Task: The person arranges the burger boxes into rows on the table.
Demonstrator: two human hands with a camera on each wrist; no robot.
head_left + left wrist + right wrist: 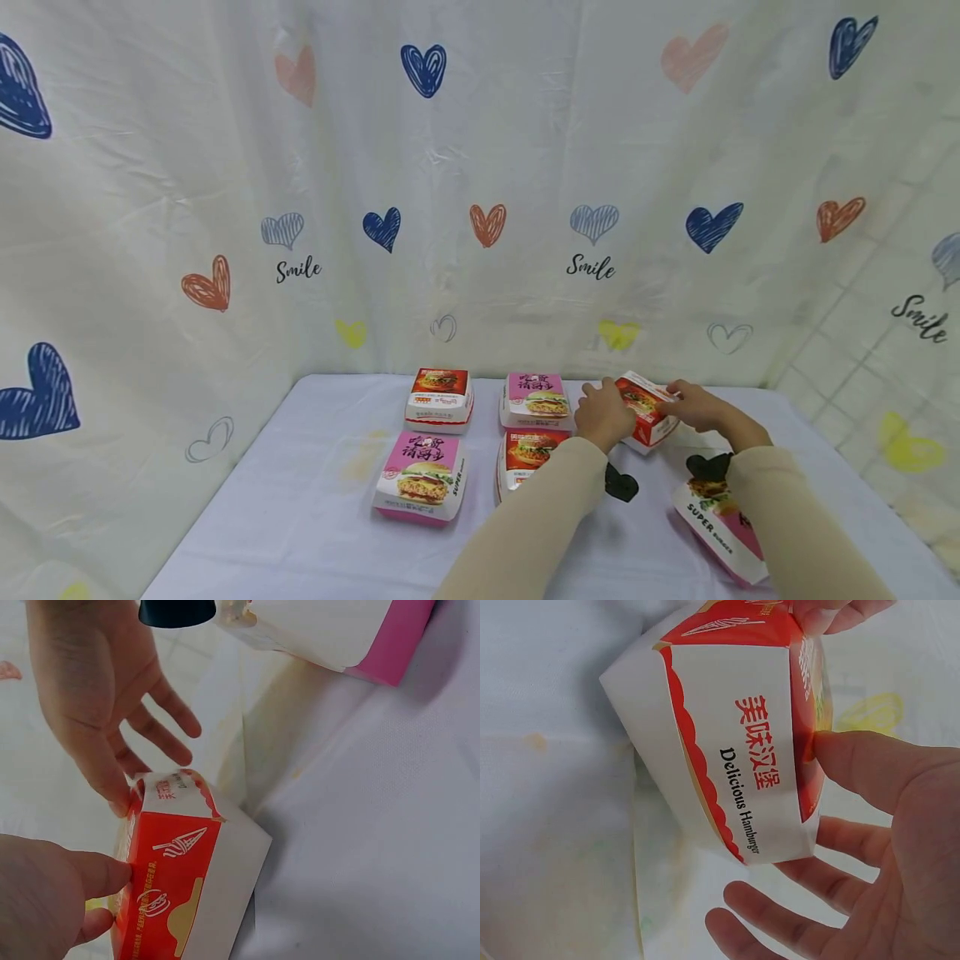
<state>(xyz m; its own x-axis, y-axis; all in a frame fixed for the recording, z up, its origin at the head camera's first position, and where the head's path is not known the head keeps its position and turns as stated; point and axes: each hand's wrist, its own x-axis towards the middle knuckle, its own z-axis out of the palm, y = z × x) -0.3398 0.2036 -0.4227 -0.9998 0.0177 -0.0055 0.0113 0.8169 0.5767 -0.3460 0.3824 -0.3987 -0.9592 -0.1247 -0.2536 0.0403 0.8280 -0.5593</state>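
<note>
A red and white burger box (643, 407) sits turned at an angle near the back right of the table, between both hands. My left hand (603, 414) holds its left side; in the left wrist view two fingertips touch the red upper edge, and the rest of the grip is hidden. My right hand (712, 410) holds the opposite corner. In the right wrist view the right thumb lies on the top of the box (735, 750), with fingers behind its white side and the lower fingers spread off it. A pink and white burger box (723, 521) lies under the right forearm, partly covered.
Left of the hands stand a pink box (536, 400) and a red box (525, 454), the latter partly behind the left sleeve. Farther left are another red box (439, 400) and pink box (422, 477). A heart-printed curtain (480, 292) hangs behind the white-covered table (300, 500).
</note>
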